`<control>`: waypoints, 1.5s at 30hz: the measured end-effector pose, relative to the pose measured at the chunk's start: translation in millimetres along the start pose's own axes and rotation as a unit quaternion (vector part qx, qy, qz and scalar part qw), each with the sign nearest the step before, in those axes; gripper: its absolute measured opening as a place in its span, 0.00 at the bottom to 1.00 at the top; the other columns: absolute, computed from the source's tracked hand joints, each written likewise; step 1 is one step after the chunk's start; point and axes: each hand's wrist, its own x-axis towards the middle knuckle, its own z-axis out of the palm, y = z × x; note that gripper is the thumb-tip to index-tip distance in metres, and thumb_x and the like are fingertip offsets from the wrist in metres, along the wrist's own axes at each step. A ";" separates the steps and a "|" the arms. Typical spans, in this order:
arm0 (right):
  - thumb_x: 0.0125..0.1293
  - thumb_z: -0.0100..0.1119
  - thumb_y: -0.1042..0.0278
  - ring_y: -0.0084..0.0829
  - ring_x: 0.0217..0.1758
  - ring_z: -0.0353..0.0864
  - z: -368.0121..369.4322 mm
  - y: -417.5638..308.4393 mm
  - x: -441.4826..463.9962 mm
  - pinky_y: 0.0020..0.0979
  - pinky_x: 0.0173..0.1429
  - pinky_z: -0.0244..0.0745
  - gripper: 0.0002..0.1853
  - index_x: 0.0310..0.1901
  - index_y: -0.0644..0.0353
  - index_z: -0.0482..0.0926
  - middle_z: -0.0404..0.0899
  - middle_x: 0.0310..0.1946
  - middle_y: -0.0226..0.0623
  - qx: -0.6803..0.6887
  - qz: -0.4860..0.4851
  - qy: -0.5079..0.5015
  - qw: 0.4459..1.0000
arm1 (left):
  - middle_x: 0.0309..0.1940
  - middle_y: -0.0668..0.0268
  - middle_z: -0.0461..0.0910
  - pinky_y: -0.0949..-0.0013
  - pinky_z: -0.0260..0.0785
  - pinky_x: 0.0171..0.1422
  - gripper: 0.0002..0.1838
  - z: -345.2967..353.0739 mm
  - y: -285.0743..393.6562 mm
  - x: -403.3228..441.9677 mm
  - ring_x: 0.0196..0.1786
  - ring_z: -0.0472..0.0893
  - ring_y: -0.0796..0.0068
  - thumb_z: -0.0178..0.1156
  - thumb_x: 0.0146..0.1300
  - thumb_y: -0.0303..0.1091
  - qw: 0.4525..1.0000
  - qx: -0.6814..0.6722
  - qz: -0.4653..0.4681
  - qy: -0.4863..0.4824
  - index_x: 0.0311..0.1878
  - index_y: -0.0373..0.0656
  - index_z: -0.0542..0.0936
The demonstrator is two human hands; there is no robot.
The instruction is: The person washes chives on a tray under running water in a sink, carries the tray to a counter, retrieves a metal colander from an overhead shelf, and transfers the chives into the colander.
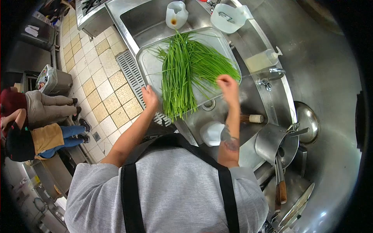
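Long green chives [176, 77] lie in two crossing bunches on a rectangular metal tray [151, 70], which rests across the sink. One bunch runs toward me, its cut ends at the tray's near edge; the other slants to the right. At the tray's left rim, near the close corner, my left hand [150, 98] is closed on the edge. My right hand [228, 87] is over the right side of the tray, by the slanting bunch. Its fingers are pinched together, and whatever they hold is too small to make out.
Behind the tray stand a cut white plastic jug [176, 15] and a translucent tub [229, 18]. A soap bottle [262, 61] and a faucet [272, 75] line the right. Nearer are a white container [212, 133] and a metal pot [272, 141]. Two people [50, 136] stand at the left.
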 end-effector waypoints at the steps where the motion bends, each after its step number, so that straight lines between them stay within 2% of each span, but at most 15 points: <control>1: 0.58 0.57 0.74 0.20 0.28 0.71 -22.7 0.6 -9.5 0.21 0.34 0.67 0.03 0.32 0.63 0.77 0.74 0.25 0.27 0.099 0.050 0.038 0.993 | 0.33 0.45 0.74 0.54 0.64 0.45 0.17 0.2 -1.2 0.0 0.37 0.74 0.47 0.43 0.69 0.41 1.000 -0.004 0.004 0.006 0.43 0.33 0.67; 6: 0.61 0.55 0.74 0.15 0.28 0.68 -107.5 101.7 -74.3 0.18 0.30 0.61 0.04 0.37 0.61 0.74 0.73 0.29 0.26 0.469 0.145 0.118 0.863 | 0.34 0.46 0.74 0.54 0.64 0.45 0.17 -0.5 0.7 -3.7 0.37 0.73 0.48 0.43 0.69 0.40 0.999 0.002 0.030 0.011 0.44 0.33 0.67; 7: 0.60 0.52 0.78 0.23 0.30 0.72 -114.3 140.8 -84.0 0.24 0.34 0.68 0.10 0.43 0.62 0.73 0.75 0.33 0.33 0.032 0.294 0.053 0.954 | 0.35 0.46 0.74 0.55 0.64 0.45 0.16 -0.9 4.1 -5.8 0.37 0.73 0.47 0.43 0.69 0.40 1.000 -0.010 0.024 0.015 0.44 0.33 0.67; 8: 0.57 0.52 0.77 0.33 0.39 0.74 -111.9 157.5 -98.4 0.32 0.41 0.71 0.14 0.47 0.61 0.72 0.74 0.41 0.40 -0.286 0.251 -0.052 0.924 | 0.35 0.46 0.74 0.55 0.64 0.45 0.16 1.1 3.8 -5.4 0.37 0.73 0.47 0.43 0.69 0.40 0.999 -0.019 0.029 0.017 0.44 0.33 0.67; 9: 0.55 0.52 0.76 0.43 0.47 0.76 -109.1 172.9 -112.7 0.39 0.49 0.73 0.19 0.50 0.59 0.72 0.73 0.49 0.48 -0.579 0.175 -0.122 0.787 | 0.35 0.46 0.74 0.55 0.64 0.45 0.16 1.8 -1.7 -4.7 0.37 0.73 0.47 0.43 0.69 0.40 0.999 -0.024 0.033 0.019 0.44 0.33 0.67; 10: 0.53 0.53 0.75 0.49 0.53 0.74 -97.3 159.3 -108.1 0.42 0.55 0.71 0.22 0.53 0.57 0.72 0.70 0.56 0.51 -0.508 0.150 -0.047 0.847 | 0.35 0.46 0.74 0.55 0.64 0.45 0.16 6.2 -9.0 0.8 0.37 0.73 0.47 0.43 0.69 0.40 0.998 -0.032 0.037 0.025 0.44 0.33 0.67; 13: 0.49 0.57 0.74 0.48 0.52 0.76 -70.1 98.7 -77.5 0.38 0.53 0.72 0.21 0.49 0.57 0.77 0.77 0.45 0.53 -0.609 0.165 0.085 0.771 | 0.38 0.44 0.74 0.55 0.64 0.48 0.18 2.0 -13.2 -0.7 0.40 0.74 0.47 0.43 0.69 0.41 0.999 -0.017 0.027 0.013 0.46 0.32 0.67; 16: 0.51 0.58 0.74 0.38 0.35 0.82 -64.4 140.7 -45.9 0.34 0.43 0.75 0.12 0.39 0.63 0.81 0.82 0.32 0.46 -0.369 0.205 0.055 0.905 | 0.39 0.43 0.74 0.56 0.64 0.49 0.19 12.5 -25.0 8.9 0.42 0.74 0.47 0.43 0.69 0.42 0.998 -0.022 0.046 0.029 0.47 0.31 0.67; 19: 0.56 0.57 0.64 0.38 0.32 0.83 -31.1 153.4 -32.8 0.35 0.39 0.75 0.12 0.32 0.66 0.81 0.83 0.28 0.39 -0.225 0.290 0.050 0.929 | 0.38 0.44 0.74 0.56 0.64 0.49 0.19 5.0 -12.8 2.1 0.42 0.74 0.47 0.42 0.69 0.41 0.999 -0.026 0.038 0.013 0.47 0.31 0.67; 22: 0.57 0.58 0.69 0.23 0.15 0.73 -3.5 151.9 -29.8 0.24 0.25 0.68 0.09 0.27 0.66 0.80 0.79 0.18 0.35 -0.143 0.316 0.179 0.921 | 0.37 0.44 0.74 0.55 0.64 0.48 0.18 2.0 -8.5 2.2 0.41 0.74 0.47 0.42 0.69 0.41 0.999 -0.014 0.031 0.012 0.45 0.31 0.67; 29: 0.63 0.54 0.74 0.27 0.27 0.77 -1.4 161.1 -22.7 0.29 0.26 0.72 0.05 0.35 0.68 0.76 0.78 0.31 0.35 0.140 0.339 0.256 0.894 | 0.35 0.44 0.74 0.53 0.64 0.45 0.16 4.6 -15.1 4.7 0.38 0.74 0.45 0.43 0.69 0.41 0.999 -0.004 0.033 0.008 0.43 0.33 0.66; 35: 0.62 0.54 0.74 0.34 0.34 0.81 -11.5 122.9 -36.1 0.32 0.34 0.78 0.08 0.41 0.69 0.76 0.78 0.35 0.43 -0.080 0.277 0.269 0.919 | 0.36 0.43 0.74 0.53 0.64 0.45 0.16 3.4 -12.9 5.3 0.39 0.74 0.43 0.44 0.69 0.40 0.999 0.000 0.039 0.013 0.42 0.33 0.66; 38: 0.60 0.55 0.74 0.40 0.35 0.79 4.4 51.2 -40.5 0.34 0.40 0.76 0.07 0.39 0.65 0.78 0.77 0.33 0.44 -0.393 -0.001 0.337 0.856 | 0.36 0.44 0.74 0.56 0.64 0.47 0.17 8.9 -25.3 10.3 0.39 0.73 0.48 0.43 0.69 0.41 0.999 0.005 0.042 0.019 0.44 0.32 0.66; 41: 0.56 0.57 0.75 0.43 0.38 0.77 12.4 38.3 -23.8 0.37 0.44 0.73 0.07 0.38 0.61 0.80 0.76 0.35 0.42 -0.311 -0.007 0.108 0.944 | 0.37 0.45 0.73 0.58 0.65 0.48 0.18 3.8 -13.6 3.8 0.39 0.73 0.51 0.43 0.70 0.41 1.000 0.004 0.007 -0.003 0.45 0.32 0.67; 45: 0.54 0.59 0.75 0.38 0.40 0.77 30.5 35.2 1.1 0.37 0.44 0.73 0.08 0.37 0.57 0.81 0.76 0.35 0.35 -0.348 -0.070 -0.044 0.934 | 0.38 0.45 0.74 0.59 0.65 0.49 0.18 1.8 -7.7 2.7 0.41 0.74 0.51 0.43 0.69 0.41 1.000 0.007 0.015 -0.002 0.46 0.32 0.67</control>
